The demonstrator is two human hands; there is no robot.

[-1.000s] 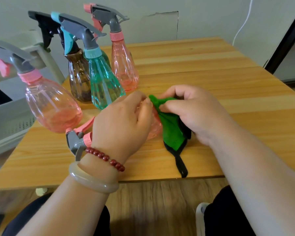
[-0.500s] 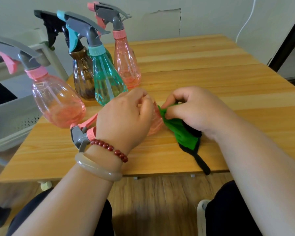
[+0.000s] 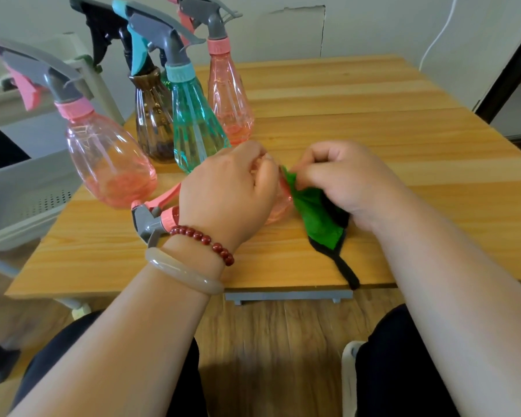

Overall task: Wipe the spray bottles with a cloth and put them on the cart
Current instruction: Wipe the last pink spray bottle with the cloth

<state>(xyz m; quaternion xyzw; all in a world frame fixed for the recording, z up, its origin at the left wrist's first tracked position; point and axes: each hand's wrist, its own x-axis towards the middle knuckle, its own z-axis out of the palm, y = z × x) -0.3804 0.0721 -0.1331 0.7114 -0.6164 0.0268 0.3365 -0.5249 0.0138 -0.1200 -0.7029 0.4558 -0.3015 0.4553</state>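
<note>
At the near edge of the wooden worktop (image 3: 373, 121), item one: a pink spray bottle (image 3: 278, 210) is lying on its side, its grey-and-pink trigger head pointing left. The left hand (image 3: 226, 191) is covering most of its body, fingers curled over it and gripping it.

Item two: a green cloth (image 3: 316, 218) with black trim is lying just right of that bottle, touching its base end. A black strip of it is trailing over the worktop's front edge. The right hand (image 3: 343, 182) is pinching the cloth's upper corner, fingers closed on the fabric.

Items three to six are standing upright at the far left of the worktop. A large pink bottle (image 3: 109, 167) is standing nearest the left edge. A brown bottle (image 3: 154, 127) with a black head, a teal bottle (image 3: 196, 124) with a grey-and-teal head and a slim pink bottle (image 3: 226, 97) are standing close together beyond the left hand.

Off the worktop's left side, a grey cart (image 3: 21, 191) with a perforated wall is sitting just beside it. On the left wrist, a red bead bracelet (image 3: 205, 239) and a pale bangle (image 3: 181, 273) are showing.
</note>
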